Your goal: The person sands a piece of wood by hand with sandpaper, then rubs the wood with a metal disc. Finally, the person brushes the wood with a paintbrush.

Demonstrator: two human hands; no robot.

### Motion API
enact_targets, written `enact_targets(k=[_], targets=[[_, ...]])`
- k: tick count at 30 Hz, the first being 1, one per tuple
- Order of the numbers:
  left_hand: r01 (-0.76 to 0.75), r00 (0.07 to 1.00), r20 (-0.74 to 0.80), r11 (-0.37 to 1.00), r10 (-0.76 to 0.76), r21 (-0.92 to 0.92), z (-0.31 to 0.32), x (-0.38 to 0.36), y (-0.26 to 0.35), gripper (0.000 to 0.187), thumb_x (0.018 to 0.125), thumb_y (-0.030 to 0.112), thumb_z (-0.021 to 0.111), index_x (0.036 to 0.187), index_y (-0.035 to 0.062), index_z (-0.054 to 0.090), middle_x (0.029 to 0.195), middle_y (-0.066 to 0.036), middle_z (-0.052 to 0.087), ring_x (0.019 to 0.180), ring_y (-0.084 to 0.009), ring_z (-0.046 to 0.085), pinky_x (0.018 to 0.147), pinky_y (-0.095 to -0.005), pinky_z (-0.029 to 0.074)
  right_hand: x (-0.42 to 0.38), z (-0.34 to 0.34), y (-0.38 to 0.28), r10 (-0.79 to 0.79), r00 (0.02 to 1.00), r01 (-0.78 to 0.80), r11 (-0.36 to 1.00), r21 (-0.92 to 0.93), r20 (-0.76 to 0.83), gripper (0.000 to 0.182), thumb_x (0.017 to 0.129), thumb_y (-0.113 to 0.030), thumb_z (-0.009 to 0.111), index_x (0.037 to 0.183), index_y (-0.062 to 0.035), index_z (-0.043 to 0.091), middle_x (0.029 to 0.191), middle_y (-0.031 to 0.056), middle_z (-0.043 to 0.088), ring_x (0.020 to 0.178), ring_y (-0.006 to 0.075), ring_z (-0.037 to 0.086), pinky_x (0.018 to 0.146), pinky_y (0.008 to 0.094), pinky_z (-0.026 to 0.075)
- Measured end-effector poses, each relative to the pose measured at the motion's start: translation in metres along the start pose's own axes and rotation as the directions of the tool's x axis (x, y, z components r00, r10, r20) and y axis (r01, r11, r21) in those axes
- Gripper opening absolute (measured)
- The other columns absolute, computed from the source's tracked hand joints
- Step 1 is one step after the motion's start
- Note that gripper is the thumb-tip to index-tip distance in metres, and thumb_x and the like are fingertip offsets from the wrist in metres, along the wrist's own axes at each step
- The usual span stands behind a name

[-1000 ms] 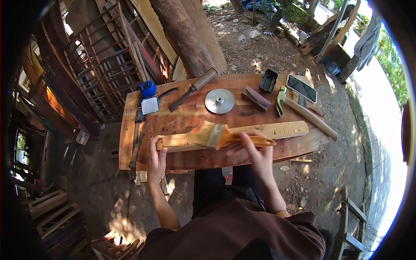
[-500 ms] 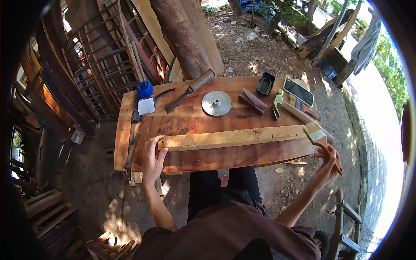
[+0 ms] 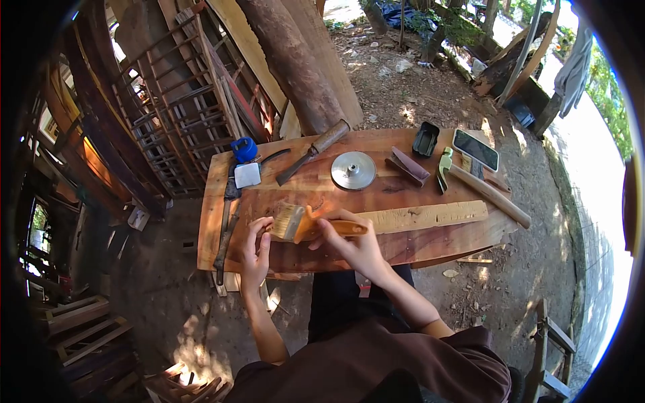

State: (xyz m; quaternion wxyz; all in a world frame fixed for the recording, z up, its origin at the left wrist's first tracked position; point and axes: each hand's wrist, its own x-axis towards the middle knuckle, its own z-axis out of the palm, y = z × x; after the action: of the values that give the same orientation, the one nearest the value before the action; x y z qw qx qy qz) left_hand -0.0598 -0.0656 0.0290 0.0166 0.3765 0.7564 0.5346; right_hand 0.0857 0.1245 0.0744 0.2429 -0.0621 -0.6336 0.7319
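A long pale wooden strip [image 3: 430,217] lies along the front of the wooden tabletop [image 3: 416,247]. My left hand [image 3: 254,258] grips its left end between thumb and fingers. Held by its orange handle in my right hand [image 3: 349,245], a flat paintbrush [image 3: 289,223] points left over the strip, with its bristles close to my left fingertips. The brush and my right hand hide part of the strip's left half.
Behind the strip lie a chisel [image 3: 312,153], a metal disc [image 3: 353,178], folded sandpaper [image 3: 408,166], a black tray [image 3: 426,139], a phone [image 3: 476,149] and a hammer [image 3: 487,195]. At left are a blue object [image 3: 244,149] and a white pad [image 3: 248,174]. Wooden lattices [image 3: 164,101] lean beyond.
My right hand has carried the paintbrush from the strip's right end leftward to its left end. My left hand stays at the left end. The view has shifted slightly.
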Motion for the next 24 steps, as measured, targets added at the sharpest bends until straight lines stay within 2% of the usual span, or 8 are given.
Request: enact_targets(k=[5,8,10,17,20,22,23,24], targets=[[-0.120,0.988,-0.092,0.992,0.124,0.048,0.004,-0.001,-0.004,0.024,0.101,0.008,0.055,0.122,0.0000,0.065,0.124,-0.012,0.066,0.116,-0.0233,0.063,0.099,-0.0333,0.048,-0.043,-0.072,-0.019,-0.024,0.948,0.000,0.997,-0.075,-0.318,0.019,0.102,-0.010,0.061,0.108,0.0063,0.069,0.089,0.0107,0.074,0.077,0.0164,0.073,0.071,0.0257,0.056],[-0.056,0.985,-0.162,0.998,0.058,0.014,0.006,-0.002,-0.005,0.024,0.101,0.009,0.057,0.122,0.0013,0.066,0.121,-0.010,0.067,0.109,-0.0187,0.064,0.094,-0.0305,0.049,-0.084,-0.137,-0.024,-0.200,0.753,-0.085,0.915,-0.393,-0.627,0.021,0.100,-0.012,0.062,0.097,0.0030,0.075,0.091,0.0073,0.075,0.087,0.0127,0.069,0.079,0.0267,0.053],[-0.027,0.981,-0.191,1.000,0.026,-0.002,0.007,-0.002,-0.001,0.024,0.101,0.008,0.057,0.121,0.0011,0.067,0.119,-0.010,0.067,0.105,-0.0183,0.064,0.093,-0.0308,0.049,-0.112,-0.178,-0.030,-0.304,0.633,-0.019,0.913,-0.407,-0.712,0.029,0.101,-0.018,0.058,0.100,0.0092,0.067,0.082,0.0161,0.071,0.066,0.0239,0.072,0.064,0.0310,0.058],[-0.043,0.977,-0.204,0.997,0.055,0.062,0.007,-0.001,-0.007,0.020,0.100,0.006,0.058,0.115,0.0003,0.068,0.111,-0.009,0.070,0.100,-0.0173,0.065,0.090,-0.0305,0.049,-0.162,-0.243,-0.052,-0.609,0.282,-0.140,0.738,-0.660,-0.741,0.031,0.104,-0.021,0.053,0.105,0.0081,0.065,0.080,0.0166,0.072,0.064,0.0197,0.071,0.058,0.0269,0.056],[-0.050,0.976,-0.206,0.996,0.064,0.068,0.008,-0.001,-0.006,0.018,0.098,0.005,0.060,0.114,0.0000,0.069,0.109,-0.009,0.070,0.098,-0.0170,0.065,0.088,-0.0302,0.050,-0.125,-0.195,-0.057,-0.568,0.321,0.059,0.810,-0.583,-0.758,0.030,0.105,-0.020,0.052,0.103,0.0074,0.065,0.079,0.0153,0.072,0.063,0.0188,0.070,0.058,0.0262,0.055],[-0.066,0.976,-0.205,0.996,0.079,0.066,0.008,0.000,-0.007,0.018,0.098,0.004,0.061,0.113,0.0000,0.068,0.109,-0.009,0.070,0.097,-0.0170,0.065,0.087,-0.0300,0.050,-0.101,-0.165,-0.036,-0.467,0.533,0.179,0.877,-0.445,-0.706,0.025,0.103,-0.020,0.056,0.104,0.0028,0.066,0.081,0.0146,0.072,0.064,0.0176,0.067,0.061,0.0276,0.054],[-0.071,0.976,-0.200,0.994,0.086,0.081,0.008,0.000,-0.010,0.018,0.097,0.003,0.062,0.113,0.0001,0.068,0.109,-0.009,0.070,0.097,-0.0171,0.066,0.086,-0.0299,0.051,-0.088,-0.148,-0.010,-0.523,0.500,0.096,0.825,-0.557,-0.690,0.022,0.101,-0.019,0.059,0.101,0.0008,0.069,0.084,0.0117,0.073,0.070,0.0164,0.067,0.066,0.0286,0.054],[-0.074,0.977,-0.195,0.993,0.092,0.097,0.008,0.000,-0.011,0.018,0.096,0.002,0.062,0.113,0.0001,0.068,0.109,-0.009,0.069,0.096,-0.0173,0.066,0.085,-0.0298,0.051,-0.075,-0.108,-0.027,-0.375,0.705,0.062,0.878,-0.474,-0.602,0.018,0.100,-0.015,0.062,0.097,0.0007,0.071,0.091,0.0082,0.074,0.079,0.0152,0.069,0.071,0.0281,0.055]])
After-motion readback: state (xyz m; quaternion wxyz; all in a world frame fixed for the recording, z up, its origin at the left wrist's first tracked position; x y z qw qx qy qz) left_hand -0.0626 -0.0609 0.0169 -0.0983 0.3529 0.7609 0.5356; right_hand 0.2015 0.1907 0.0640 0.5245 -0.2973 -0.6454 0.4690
